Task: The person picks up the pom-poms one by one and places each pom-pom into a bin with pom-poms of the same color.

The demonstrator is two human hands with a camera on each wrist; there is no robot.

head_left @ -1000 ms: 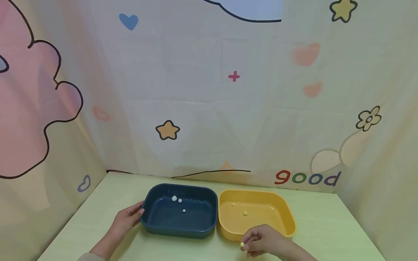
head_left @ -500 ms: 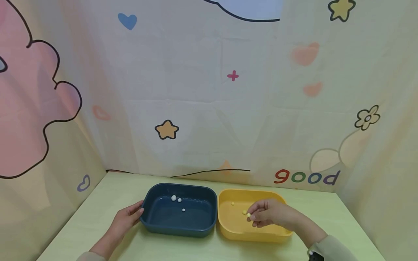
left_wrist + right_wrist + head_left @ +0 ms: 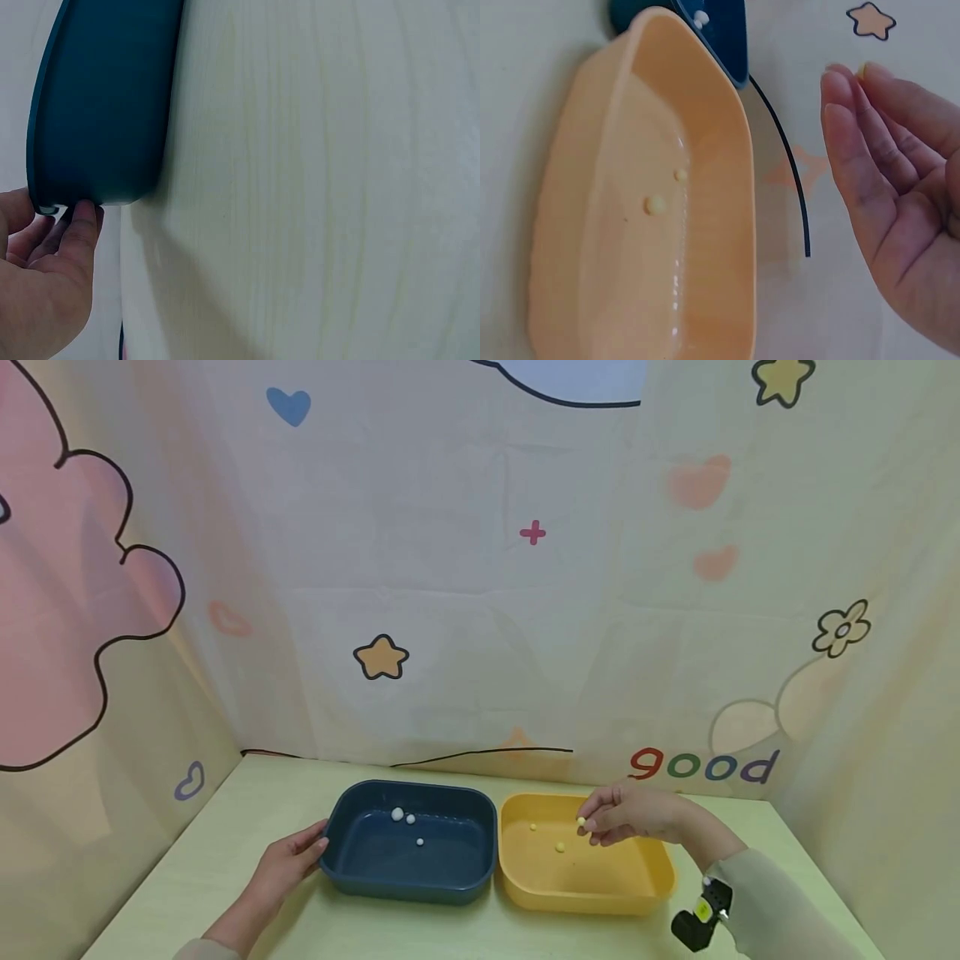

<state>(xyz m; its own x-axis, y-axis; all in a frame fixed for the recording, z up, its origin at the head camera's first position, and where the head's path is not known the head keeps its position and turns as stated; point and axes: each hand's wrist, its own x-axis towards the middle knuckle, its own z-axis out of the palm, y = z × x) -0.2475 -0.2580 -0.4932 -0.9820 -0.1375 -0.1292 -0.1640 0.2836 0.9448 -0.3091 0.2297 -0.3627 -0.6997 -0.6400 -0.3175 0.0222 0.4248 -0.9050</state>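
Presently, I observe remotely the right hand (image 3: 636, 814) pinching a yellow ball (image 3: 581, 822) above the yellow tray (image 3: 600, 875) and the left hand (image 3: 288, 860) gripping the blue tray (image 3: 378, 862).

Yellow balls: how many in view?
3: a small ball and a larger ball in the yellow tray, a third ball pinched in the right hand, which may hide more.

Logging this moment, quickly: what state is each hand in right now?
Left hand: closed, holding the dark blue tray by its left end.
Right hand: closed, pinching a small yellow ball.
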